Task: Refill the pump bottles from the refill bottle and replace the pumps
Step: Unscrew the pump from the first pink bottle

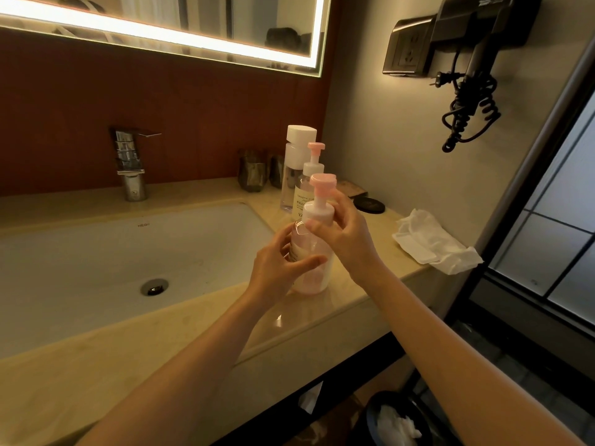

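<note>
Bottle (pixel 315 278) upright on counter (pixel 354 304) | left hand (pixel 277 268) wrapped round body | right hand (pixel 346 236) pinching pump (pixel 318 209) collar | likely tightening: brace body, turn collar square until snug.

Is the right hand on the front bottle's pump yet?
Touching. The head view shows the right hand with thumb and fingers curled round the collar of the pump on the front bottle, which the left hand grips.

Crowded behind, open in front
Rear pump bottle (pixel 306 185) and white-capped refill bottle (pixel 293 175) block the back; front countertop strip (pixel 322 317) is free, crumpled tissue (pixel 431 243) sits right.
</note>
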